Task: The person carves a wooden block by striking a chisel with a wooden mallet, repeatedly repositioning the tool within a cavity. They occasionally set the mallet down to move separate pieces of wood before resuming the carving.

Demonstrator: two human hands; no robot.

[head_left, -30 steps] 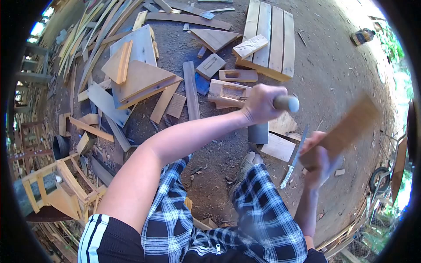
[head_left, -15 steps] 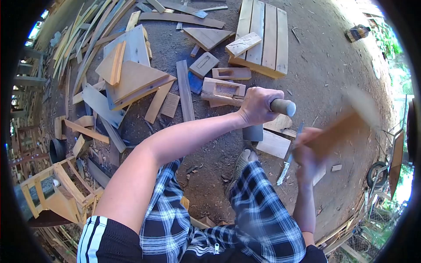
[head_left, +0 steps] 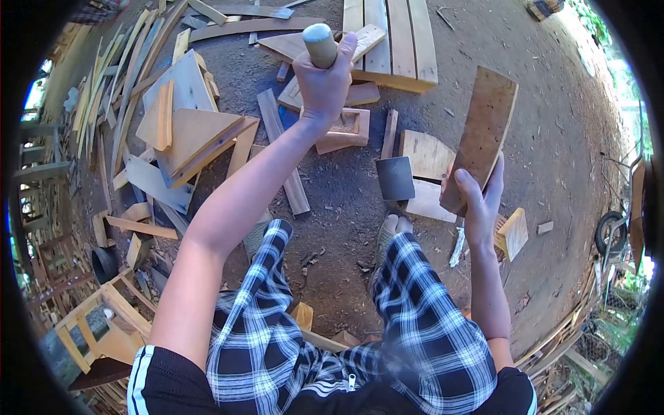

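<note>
My left hand [head_left: 321, 86] is raised, closed around a thick round wooden handle [head_left: 320, 47] whose pale end points up toward me. Whatever lies at the handle's other end is hidden behind the fist. In my right hand [head_left: 481, 200] is a flat brown wooden board [head_left: 487, 131], gripped at its lower end with the thumb across its face and tilted upward. A dark, squarish metal piece [head_left: 395, 177] shows near my foot, beside pale wooden pieces [head_left: 427, 153] on the ground.
Wooden blocks with slots [head_left: 344, 131] sit ahead, before a slatted wooden panel [head_left: 394, 41]. At left are triangular boards [head_left: 200, 135] and a pile of long strips [head_left: 131, 76]. A wooden block [head_left: 513, 234] lies near my right wrist, and a wheel [head_left: 610, 232] stands farther right.
My left hand has moved up and left with the handle, away from the dark metal piece. The board in my right hand, blurred before, has swung left and more upright. The view has shifted.
</note>
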